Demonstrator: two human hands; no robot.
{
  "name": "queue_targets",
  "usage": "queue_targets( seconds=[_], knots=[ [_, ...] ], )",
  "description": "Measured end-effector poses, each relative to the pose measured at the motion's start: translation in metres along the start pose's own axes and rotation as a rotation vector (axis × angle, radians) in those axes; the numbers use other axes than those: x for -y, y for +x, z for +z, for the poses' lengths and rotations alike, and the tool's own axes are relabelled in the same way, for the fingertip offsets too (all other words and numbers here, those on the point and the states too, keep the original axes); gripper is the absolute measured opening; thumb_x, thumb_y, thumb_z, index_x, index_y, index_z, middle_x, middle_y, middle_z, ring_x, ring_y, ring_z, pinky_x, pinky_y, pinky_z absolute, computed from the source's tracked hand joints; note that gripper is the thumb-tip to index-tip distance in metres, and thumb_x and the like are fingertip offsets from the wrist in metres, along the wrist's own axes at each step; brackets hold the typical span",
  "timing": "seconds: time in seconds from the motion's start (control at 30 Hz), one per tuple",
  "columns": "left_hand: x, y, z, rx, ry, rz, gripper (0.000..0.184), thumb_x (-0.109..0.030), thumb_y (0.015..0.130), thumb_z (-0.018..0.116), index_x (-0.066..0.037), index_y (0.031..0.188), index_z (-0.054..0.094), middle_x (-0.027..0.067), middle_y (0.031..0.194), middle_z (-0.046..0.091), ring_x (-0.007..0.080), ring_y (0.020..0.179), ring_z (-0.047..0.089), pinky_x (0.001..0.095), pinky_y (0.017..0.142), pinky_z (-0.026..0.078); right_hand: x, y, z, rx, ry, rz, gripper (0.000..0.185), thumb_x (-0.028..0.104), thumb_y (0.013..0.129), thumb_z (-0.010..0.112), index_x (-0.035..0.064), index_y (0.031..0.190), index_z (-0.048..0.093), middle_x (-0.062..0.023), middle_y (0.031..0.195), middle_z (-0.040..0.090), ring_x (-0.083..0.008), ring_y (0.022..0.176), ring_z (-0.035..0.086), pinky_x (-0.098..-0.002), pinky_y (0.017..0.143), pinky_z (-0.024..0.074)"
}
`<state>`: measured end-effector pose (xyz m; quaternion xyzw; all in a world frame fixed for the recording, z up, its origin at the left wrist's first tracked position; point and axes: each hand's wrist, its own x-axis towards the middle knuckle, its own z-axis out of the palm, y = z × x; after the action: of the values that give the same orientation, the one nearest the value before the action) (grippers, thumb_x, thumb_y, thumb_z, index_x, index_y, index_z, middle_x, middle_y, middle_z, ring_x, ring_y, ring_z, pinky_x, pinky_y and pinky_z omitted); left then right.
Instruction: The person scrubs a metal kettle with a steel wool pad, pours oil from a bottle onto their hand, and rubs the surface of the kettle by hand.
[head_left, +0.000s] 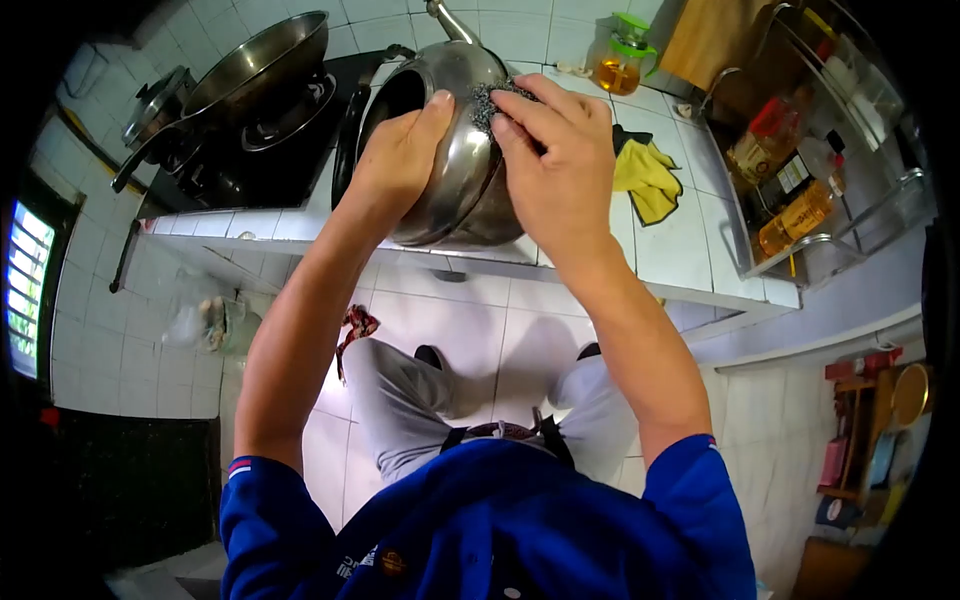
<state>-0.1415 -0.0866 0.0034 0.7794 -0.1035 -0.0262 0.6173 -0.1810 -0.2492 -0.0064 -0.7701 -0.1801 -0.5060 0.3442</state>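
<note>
Kettle [466,172] tilted, seemingly mid-scrub: left hand [396,162] grips it, right hand [562,152] pinches scourer [484,108]; further strokes need steady bracing.

"Worktop's [695,245] left end: a large wok [262,68] up on the black stove [222,185]!"
"Beside it, possibly a lidded pot [157,108]; it's murky there."
"To the back edge, a green-lidded jug [618,74], amber liquid inside!"
"And at the right end, a metal rack [893,192] with bottles [795,218] in it!"

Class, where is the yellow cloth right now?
In the head view, the yellow cloth lies on the tiled counter, just right of the right hand.
</note>
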Motion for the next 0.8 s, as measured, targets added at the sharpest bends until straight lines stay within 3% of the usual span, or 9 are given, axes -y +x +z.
queue_targets(
  seconds=[0.13, 0.2, 0.27, 0.33, 0.5, 0.6, 0.67, 0.73, 0.8],
  knots=[
    [0.002, 0.001, -0.001, -0.048, 0.023, 0.071, 0.056, -0.048, 0.101, 0.047, 0.002, 0.086, 0.065, 0.0015, 0.073, 0.059, 0.0102, 0.070, 0.050, 0.0290, 0.065, 0.043, 0.035, -0.058, -0.002, 0.137, -0.107, -0.217, 0.022, 0.005, 0.074, 0.067, 0.0092, 0.095, 0.071, -0.0071, 0.117, 0.060, -0.0344, 0.095, 0.050, -0.0421, 0.085, 0.0439],
    [0.001, 0.001, 0.003, -0.083, -0.013, 0.083, 0.054, -0.046, 0.102, 0.047, 0.002, 0.083, 0.064, 0.0018, 0.071, 0.057, 0.0108, 0.069, 0.049, 0.0303, 0.064, 0.043, 0.033, -0.051, -0.001, 0.109, -0.139, -0.191, 0.028, 0.006, 0.068, 0.075, 0.0110, 0.095, 0.073, -0.0087, 0.113, 0.066, -0.0311, 0.097, 0.054, -0.0395, 0.087, 0.0437],
    [0.014, 0.009, 0.002, -0.026, 0.028, 0.144, 0.055, -0.046, 0.101, 0.048, 0.004, 0.084, 0.063, 0.0035, 0.070, 0.056, 0.0120, 0.069, 0.047, 0.0306, 0.065, 0.043, 0.021, -0.012, 0.000, 0.072, -0.103, -0.085, 0.025, 0.007, 0.072, 0.074, 0.0104, 0.097, 0.074, -0.0080, 0.113, 0.066, -0.0300, 0.098, 0.055, -0.0406, 0.088, 0.0434],
    [0.010, 0.002, 0.002, 0.011, 0.053, 0.023, 0.055, -0.045, 0.101, 0.048, 0.005, 0.084, 0.061, 0.0043, 0.068, 0.054, 0.0132, 0.068, 0.045, 0.0310, 0.065, 0.042, 0.008, 0.005, 0.004, -0.004, -0.021, 0.063, 0.021, 0.010, 0.076, 0.072, 0.0106, 0.097, 0.075, -0.0081, 0.113, 0.065, -0.0308, 0.097, 0.054, -0.0417, 0.089, 0.0426],
    [0.010, 0.007, 0.002, -0.005, 0.097, 0.143, 0.058, -0.048, 0.101, 0.047, 0.005, 0.082, 0.060, 0.0056, 0.068, 0.053, 0.0143, 0.069, 0.044, 0.0331, 0.066, 0.043, 0.029, -0.059, 0.001, 0.078, -0.128, -0.170, 0.025, 0.006, 0.069, 0.076, 0.0130, 0.093, 0.074, -0.0062, 0.114, 0.065, -0.0316, 0.098, 0.053, -0.0404, 0.090, 0.0429],
    [0.014, 0.011, 0.007, -0.045, 0.022, 0.157, 0.061, -0.051, 0.101, 0.046, 0.006, 0.080, 0.058, 0.0034, 0.066, 0.049, 0.0134, 0.067, 0.043, 0.0323, 0.064, 0.041, 0.008, -0.015, 0.001, -0.001, -0.094, 0.033, 0.019, 0.006, 0.073, 0.072, 0.0112, 0.091, 0.073, -0.0082, 0.111, 0.064, -0.0336, 0.098, 0.051, -0.0419, 0.086, 0.0450],
    [0.018, 0.015, 0.000, -0.016, 0.065, 0.034, 0.059, -0.051, 0.101, 0.046, 0.003, 0.080, 0.061, 0.0007, 0.063, 0.049, 0.0111, 0.063, 0.043, 0.0301, 0.059, 0.039, 0.003, -0.015, 0.003, -0.061, 0.015, 0.162, 0.018, 0.007, 0.073, 0.074, 0.0115, 0.091, 0.074, -0.0080, 0.110, 0.064, -0.0332, 0.097, 0.051, -0.0417, 0.085, 0.0454],
    [0.007, 0.010, -0.003, -0.040, 0.062, 0.045, 0.059, -0.051, 0.101, 0.046, 0.002, 0.080, 0.062, 0.0002, 0.063, 0.049, 0.0107, 0.063, 0.043, 0.0298, 0.059, 0.039, 0.022, -0.041, 0.002, 0.036, -0.094, -0.075, 0.021, 0.007, 0.072, 0.075, 0.0112, 0.092, 0.075, -0.0070, 0.109, 0.064, -0.0318, 0.097, 0.052, -0.0409, 0.085, 0.0451],
    [0.005, 0.009, -0.002, -0.048, 0.065, 0.040, 0.058, -0.051, 0.101, 0.046, 0.001, 0.080, 0.062, -0.0003, 0.063, 0.050, 0.0103, 0.064, 0.044, 0.0296, 0.059, 0.039, 0.024, -0.054, 0.003, 0.077, -0.085, -0.129, 0.023, 0.006, 0.071, 0.076, 0.0114, 0.093, 0.075, -0.0067, 0.109, 0.064, -0.0318, 0.095, 0.052, -0.0411, 0.084, 0.0449]
  ],
)
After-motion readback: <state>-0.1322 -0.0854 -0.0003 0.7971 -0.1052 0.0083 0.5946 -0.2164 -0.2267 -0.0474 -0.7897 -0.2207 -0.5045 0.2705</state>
